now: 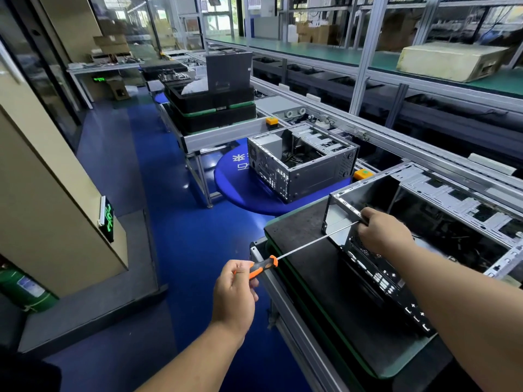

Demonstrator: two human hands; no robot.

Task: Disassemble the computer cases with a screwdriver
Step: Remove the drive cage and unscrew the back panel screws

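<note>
Two open grey metal computer cases are in view. The nearer case (pixel 441 222) lies on the black-matted counter (pixel 305 230) under the right hand (pixel 385 233), its inside showing silver drive bays and dark cabling. The second case (pixel 301 161) sits beyond both hands on a round blue stand (pixel 240 190), holding a grey box and loose wires. One long orange-and-black-handled screwdriver (pixel 300 244) spans between the hands: the left hand (pixel 235 292) grips its handle, the right hand's fingers curl around the shaft tip at the case's rear corner.

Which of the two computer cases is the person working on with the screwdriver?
The near case: the right hand grips its rear edge and the screwdriver reaches it. The far case stands untouched.
</note>
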